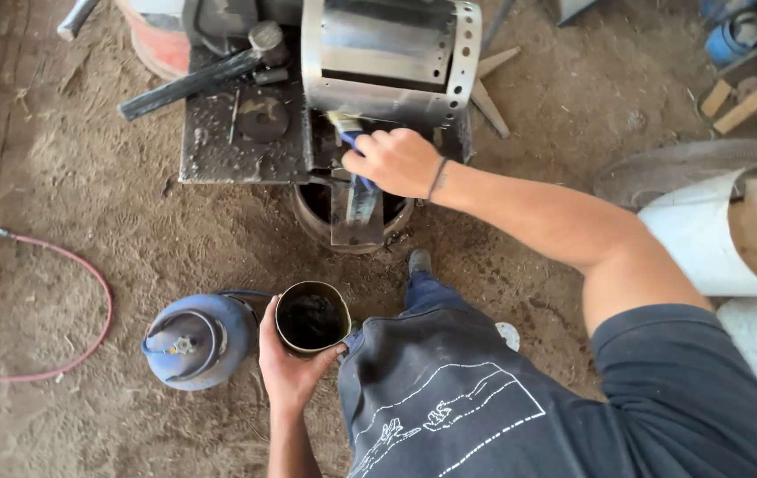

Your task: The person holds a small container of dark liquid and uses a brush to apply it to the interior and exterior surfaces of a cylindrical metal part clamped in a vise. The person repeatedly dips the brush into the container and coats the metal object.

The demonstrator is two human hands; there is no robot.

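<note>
Curved metal sheet (387, 62) with perforated edge stands on the dark work block (237, 142). Right hand (396, 164) – fingers closed around a paintbrush (347, 133) – lies just below it, the brush's long axis running up-left, bristles touching the sheet's lower edge. Left hand (285, 367) grips a can of black paint (312, 319), well apart – nearer the body
</note>
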